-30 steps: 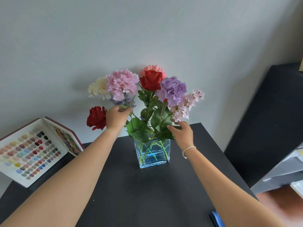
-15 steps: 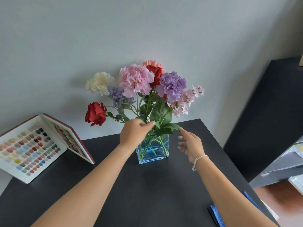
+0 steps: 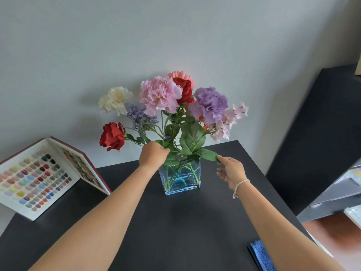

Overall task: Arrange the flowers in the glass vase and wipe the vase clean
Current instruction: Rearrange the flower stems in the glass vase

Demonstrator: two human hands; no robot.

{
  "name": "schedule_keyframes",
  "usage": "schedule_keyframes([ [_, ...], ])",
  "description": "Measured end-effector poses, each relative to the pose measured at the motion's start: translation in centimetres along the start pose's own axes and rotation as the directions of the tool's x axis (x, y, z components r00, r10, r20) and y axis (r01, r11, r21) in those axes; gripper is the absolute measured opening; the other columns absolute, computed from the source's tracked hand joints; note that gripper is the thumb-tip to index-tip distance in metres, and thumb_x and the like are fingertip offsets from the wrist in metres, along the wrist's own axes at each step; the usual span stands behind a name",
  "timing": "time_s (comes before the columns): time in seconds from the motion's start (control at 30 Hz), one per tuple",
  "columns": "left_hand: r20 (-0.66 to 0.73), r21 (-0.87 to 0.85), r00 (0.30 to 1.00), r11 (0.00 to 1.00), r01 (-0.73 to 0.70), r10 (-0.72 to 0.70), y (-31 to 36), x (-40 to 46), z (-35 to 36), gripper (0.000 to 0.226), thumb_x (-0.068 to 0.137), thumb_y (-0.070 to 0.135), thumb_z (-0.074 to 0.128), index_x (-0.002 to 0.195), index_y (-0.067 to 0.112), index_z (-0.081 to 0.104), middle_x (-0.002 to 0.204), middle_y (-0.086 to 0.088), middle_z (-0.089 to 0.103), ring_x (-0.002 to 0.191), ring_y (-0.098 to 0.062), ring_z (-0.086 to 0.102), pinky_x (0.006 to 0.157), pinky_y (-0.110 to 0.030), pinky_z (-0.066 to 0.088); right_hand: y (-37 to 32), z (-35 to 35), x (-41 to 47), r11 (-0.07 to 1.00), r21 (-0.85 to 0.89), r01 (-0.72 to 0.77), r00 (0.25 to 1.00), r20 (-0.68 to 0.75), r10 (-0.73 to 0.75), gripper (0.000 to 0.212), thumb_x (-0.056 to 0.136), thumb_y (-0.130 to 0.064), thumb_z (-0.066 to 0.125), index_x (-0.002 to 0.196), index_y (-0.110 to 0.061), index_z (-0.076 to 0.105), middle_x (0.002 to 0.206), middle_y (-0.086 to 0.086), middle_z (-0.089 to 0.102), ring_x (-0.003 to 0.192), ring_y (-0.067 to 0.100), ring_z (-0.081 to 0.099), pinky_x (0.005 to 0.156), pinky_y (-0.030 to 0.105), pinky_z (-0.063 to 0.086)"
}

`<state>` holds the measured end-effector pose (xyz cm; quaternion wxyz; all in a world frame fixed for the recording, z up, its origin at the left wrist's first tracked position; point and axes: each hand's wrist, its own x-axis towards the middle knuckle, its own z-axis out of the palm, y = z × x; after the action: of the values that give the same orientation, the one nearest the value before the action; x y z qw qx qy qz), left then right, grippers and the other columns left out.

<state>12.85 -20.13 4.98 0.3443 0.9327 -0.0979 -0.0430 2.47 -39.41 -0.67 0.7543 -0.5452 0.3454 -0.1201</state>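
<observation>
Since half a second ago the right hand point(image 3: 231, 171) has been brought up to a leaf point(image 3: 208, 154), whose tip is now pinched between thumb and finger. At the far left, a swatch book point(image 3: 39, 177) lies open. The left hand point(image 3: 153, 155) is closed around the stems at the rim of the vase point(image 3: 179, 178), which stands mid-table point(image 3: 175, 231). Arranging seems nearly done; the cloth point(image 3: 261, 255) is untouched, so wiping remains.

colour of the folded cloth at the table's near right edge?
Blue cloth, clearest in the head view.
</observation>
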Motion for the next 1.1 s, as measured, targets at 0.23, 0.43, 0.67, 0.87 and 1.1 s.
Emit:
schedule_keyframes([
  [0.23,-0.047,-0.053,0.997,0.997,-0.056,0.053,-0.2,-0.8,-0.2,0.035,0.084,0.029,0.061,0.074,-0.004,0.066,0.078,-0.019,0.070,0.060,-0.024,0.056,0.071,-0.034,0.051,0.3,0.7,-0.1,0.999,-0.042,0.023,0.998,0.062,-0.021,0.011,0.087,-0.023,0.059,0.082,-0.013,0.058,0.075,0.001,0.059,0.053,0.014,0.049,0.046,0.021,0.050],
  [0.43,-0.130,-0.135,0.986,0.984,-0.119,0.102,0.0,-2.1,-0.2,0.032,0.084,0.027,0.062,0.069,-0.001,0.067,0.068,-0.014,0.068,0.060,-0.022,0.058,0.058,-0.021,0.041,0.5,0.0,-0.4,1.000,0.008,0.030,0.999,0.043,-0.031,0.016,0.085,-0.028,0.062,0.091,-0.013,0.059,0.073,0.001,0.058,0.053,0.015,0.049,0.053,0.026,0.050],
  [0.67,-0.189,-0.248,0.976,0.957,-0.151,0.105,-0.2,-2.8,-0.7,0.018,0.083,0.027,0.063,0.072,0.014,0.069,0.062,0.004,0.063,0.056,-0.010,0.054,0.064,-0.030,0.051,0.6,-0.4,-0.7,0.990,0.091,0.109,0.994,-0.025,-0.107,0.023,0.082,-0.039,0.063,0.092,-0.019,0.058,0.080,0.001,0.057,0.060,0.016,0.051,0.059,0.029,0.050],
  [0.87,-0.284,-0.311,0.958,0.940,-0.142,0.050,-1.5,-3.7,-1.3,0.017,0.083,0.029,0.062,0.072,0.016,0.068,0.063,0.006,0.063,0.055,-0.013,0.055,0.062,-0.026,0.045,0.2,-1.1,-1.3,0.969,0.089,0.231,0.966,-0.136,-0.218,0.022,0.083,-0.040,0.061,0.091,-0.019,0.057,0.084,-0.001,0.058,0.063,0.015,0.053,0.058,0.027,0.050],
  [1.1,-0.274,-0.630,0.903,0.771,0.091,-0.330,-5.0,-2.8,-2.1,0.019,0.085,0.029,0.059,0.092,0.012,0.061,0.083,0.000,0.061,0.059,-0.011,0.052,0.048,-0.024,0.042,0.4,-1.0,-3.0,0.935,0.017,0.353,0.921,-0.184,-0.344,0.014,0.084,-0.034,0.061,0.085,-0.020,0.058,0.080,-0.002,0.057,0.062,0.011,0.051,0.056,0.022,0.047],
])
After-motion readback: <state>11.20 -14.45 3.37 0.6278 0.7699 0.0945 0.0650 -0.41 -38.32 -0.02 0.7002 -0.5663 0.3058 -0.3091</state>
